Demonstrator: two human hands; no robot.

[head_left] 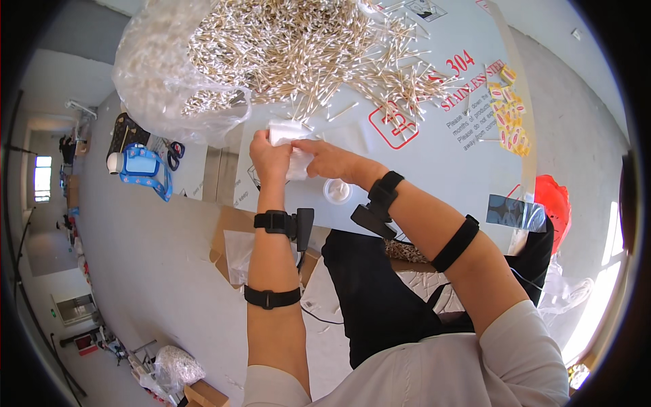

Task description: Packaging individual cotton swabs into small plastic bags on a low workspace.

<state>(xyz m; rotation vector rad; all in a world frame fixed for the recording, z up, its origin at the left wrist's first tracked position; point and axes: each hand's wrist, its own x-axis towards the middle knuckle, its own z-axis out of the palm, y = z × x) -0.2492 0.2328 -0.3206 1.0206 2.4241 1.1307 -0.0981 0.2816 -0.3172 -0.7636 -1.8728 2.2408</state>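
My left hand [270,161] is closed around a small white, translucent plastic bag [285,132], which may be a stack of several. From the right my right hand [333,161] reaches across, its index finger laid on the bag and its other fingers curled against the lower part. Just below my right hand, near the table's front edge, stands a small round white tub [337,190] with white contents. Beyond both hands spreads a large heap of cotton swabs [291,51], with loose ones scattered toward me and to the right.
A big clear plastic bag [152,81] lies at the heap's left. Yellow labels [510,119] cluster at the table's right. Scissors [175,154] and a blue bottle pouch [144,166] sit on the left. Below the table edge are a cardboard box [227,234] and a red bag [553,207].
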